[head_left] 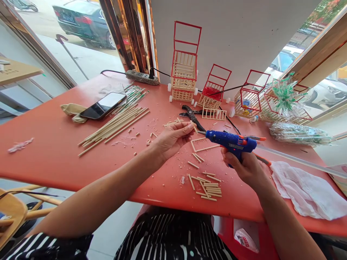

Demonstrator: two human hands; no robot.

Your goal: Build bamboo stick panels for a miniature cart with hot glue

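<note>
A short wooden stick (pixel 195 129) is pinched narrowly between thumb and fingertips of the left hand (pixel 175 136), above the red table (pixel 165 189), at the nozzle of a blue hot-glue gun (pixel 230 140); the right hand (pixel 245 167) wraps its grip; the step looks like gluing the stick's end, contact unclear, and the next move calls for a steady pinch and a small dab; behind, one slatted miniature cart (pixel 207 102) holds a red lining (pixel 213 92), another cart (pixel 240 103) a blue-and-yellow item (pixel 246 103).
</note>
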